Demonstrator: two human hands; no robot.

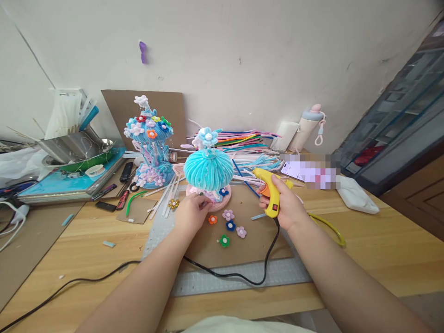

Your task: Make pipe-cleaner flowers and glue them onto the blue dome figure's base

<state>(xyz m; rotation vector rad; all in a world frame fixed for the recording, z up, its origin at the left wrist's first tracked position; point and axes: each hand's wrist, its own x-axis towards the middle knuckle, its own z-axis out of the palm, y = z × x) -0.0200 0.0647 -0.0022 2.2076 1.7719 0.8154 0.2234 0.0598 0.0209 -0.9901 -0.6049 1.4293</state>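
Wooden table (391,236) against pale wall (215,55); right fingers (264,201) round yellow glue gun (274,196), left fingers (202,200) bunched, their hold unclear

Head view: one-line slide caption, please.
Right hand holds a yellow glue gun; left hand is at the pink base of a turquoise-topped fuzzy craft piece.

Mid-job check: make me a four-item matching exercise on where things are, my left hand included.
1. Yellow glue gun
2. Left hand
3. Loose green flower
4. Purple piece

A. On the wall
B. In the right hand
C. On the brown cardboard
D. At the pink base of the turquoise-topped craft

Pairs: 1-B, 2-D, 3-C, 4-A
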